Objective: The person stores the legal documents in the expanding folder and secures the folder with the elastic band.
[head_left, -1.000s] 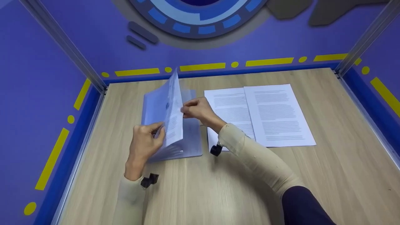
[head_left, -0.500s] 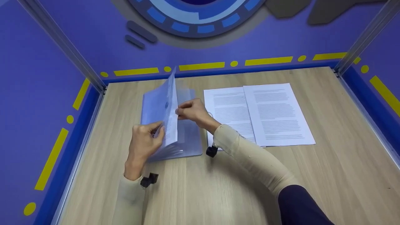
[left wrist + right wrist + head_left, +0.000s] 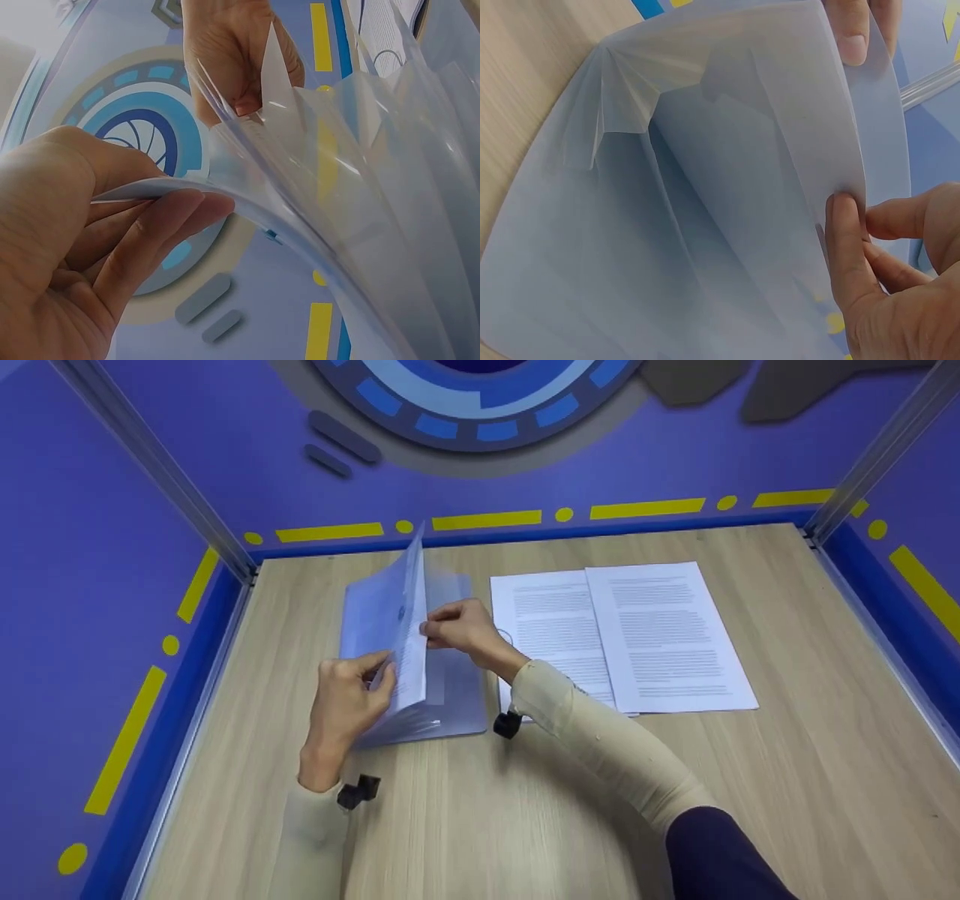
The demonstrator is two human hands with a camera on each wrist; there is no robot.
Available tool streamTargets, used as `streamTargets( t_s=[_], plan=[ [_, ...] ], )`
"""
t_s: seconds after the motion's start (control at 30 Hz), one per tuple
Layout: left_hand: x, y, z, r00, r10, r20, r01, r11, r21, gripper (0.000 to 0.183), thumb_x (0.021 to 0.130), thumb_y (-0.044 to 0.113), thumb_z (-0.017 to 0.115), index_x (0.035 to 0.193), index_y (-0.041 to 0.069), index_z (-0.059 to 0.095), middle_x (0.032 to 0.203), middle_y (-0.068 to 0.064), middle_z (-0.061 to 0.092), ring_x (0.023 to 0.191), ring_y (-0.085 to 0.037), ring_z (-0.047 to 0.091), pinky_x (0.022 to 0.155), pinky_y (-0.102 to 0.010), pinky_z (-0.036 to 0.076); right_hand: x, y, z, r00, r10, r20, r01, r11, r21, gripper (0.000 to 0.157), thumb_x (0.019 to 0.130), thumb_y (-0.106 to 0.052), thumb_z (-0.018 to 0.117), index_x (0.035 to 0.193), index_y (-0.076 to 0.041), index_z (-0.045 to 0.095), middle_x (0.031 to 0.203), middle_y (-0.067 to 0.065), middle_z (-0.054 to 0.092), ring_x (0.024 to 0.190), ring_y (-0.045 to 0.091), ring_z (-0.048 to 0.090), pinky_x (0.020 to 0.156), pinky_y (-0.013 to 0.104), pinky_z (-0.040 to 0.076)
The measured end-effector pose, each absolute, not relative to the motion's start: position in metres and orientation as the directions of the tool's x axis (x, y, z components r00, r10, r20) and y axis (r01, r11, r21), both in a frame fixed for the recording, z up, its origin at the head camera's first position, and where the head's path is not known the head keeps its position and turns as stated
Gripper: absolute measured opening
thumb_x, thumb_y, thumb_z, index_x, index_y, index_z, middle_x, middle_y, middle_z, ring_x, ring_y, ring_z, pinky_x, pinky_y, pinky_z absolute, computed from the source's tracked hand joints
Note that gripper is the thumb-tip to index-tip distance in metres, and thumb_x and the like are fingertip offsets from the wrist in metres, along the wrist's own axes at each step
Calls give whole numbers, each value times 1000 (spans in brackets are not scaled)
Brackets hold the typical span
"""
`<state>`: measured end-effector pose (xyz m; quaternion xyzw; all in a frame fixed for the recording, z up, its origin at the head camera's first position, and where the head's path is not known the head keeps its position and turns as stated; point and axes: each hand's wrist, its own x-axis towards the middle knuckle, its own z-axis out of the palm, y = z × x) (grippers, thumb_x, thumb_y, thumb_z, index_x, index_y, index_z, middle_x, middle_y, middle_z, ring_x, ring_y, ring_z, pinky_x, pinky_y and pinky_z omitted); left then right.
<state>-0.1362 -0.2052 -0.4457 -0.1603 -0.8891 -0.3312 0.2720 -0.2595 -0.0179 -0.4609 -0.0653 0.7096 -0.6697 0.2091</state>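
A translucent expanding file folder (image 3: 375, 619) with fanned pleated pockets (image 3: 405, 150) lies tilted open at the left of the table. My left hand (image 3: 345, 705) pinches the edge of its raised cover (image 3: 300, 251) between thumb and fingers. Among the pockets stands a printed sheet of paper (image 3: 411, 675), nearly upright, its lower part hidden inside the folder. My right hand (image 3: 466, 631) pinches the sheet's right edge; in the right wrist view its thumb and fingers (image 3: 844, 232) close on that edge. In the left wrist view a white corner of the sheet (image 3: 279, 82) sticks up beside the right hand.
To the right of the folder lie two overlapping stacks of printed paper, a left stack (image 3: 547, 607) and a right stack (image 3: 671, 660). A purple-blue wall (image 3: 480, 495) rises behind the wooden table (image 3: 480, 825), and side panels with metal posts bound it.
My right hand has moved a little left with the printed sheet's edge, bringing it closer to the cover, then stayed nearly still. The left hand keeps its pinch in place.
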Motion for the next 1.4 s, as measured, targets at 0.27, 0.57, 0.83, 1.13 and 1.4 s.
streamTargets(
  t_s=[0.27,0.57,0.83,1.13,1.4],
  plan=[
    [-137,-205,-446,-817,97,569,453,718,528,17,88,-6,75,103,-11,81,86,-21,80,68,-23,77,60,-40,62,-260,-13,-460,-896,-401,-192,168,95,-981,25,98,-7,74,119,8,75,114,20,75,94,24,79,86,33,65],
    [-137,-205,-446,-821,91,563,452,706,545,18,88,-6,75,104,-12,80,92,-26,79,76,-31,80,66,-46,65,-260,2,-456,-884,-435,-171,168,47,-985,31,98,-7,75,124,9,72,115,20,77,97,22,79,91,35,64],
    [-136,-205,-445,-811,90,578,459,709,535,16,87,-7,75,101,-13,80,89,-27,79,72,-34,80,65,-46,65,-258,30,-448,-880,-454,-139,119,71,-990,30,99,-7,73,126,7,72,118,22,75,101,24,78,94,35,63],
    [-138,-203,-445,-806,95,584,467,708,529,16,86,-8,75,100,-13,80,89,-27,79,71,-32,79,62,-45,65,-263,79,-438,-894,-436,-101,24,179,-984,35,100,-15,75,131,3,71,123,18,72,109,25,75,96,34,62],
    [-137,-203,-447,-810,93,579,461,710,531,15,86,-8,75,100,-13,80,88,-26,79,70,-31,79,62,-44,64,-269,126,-431,-910,-396,-123,-8,314,-949,37,100,-19,76,132,-2,71,124,15,72,114,27,72,102,42,60]
  ],
)
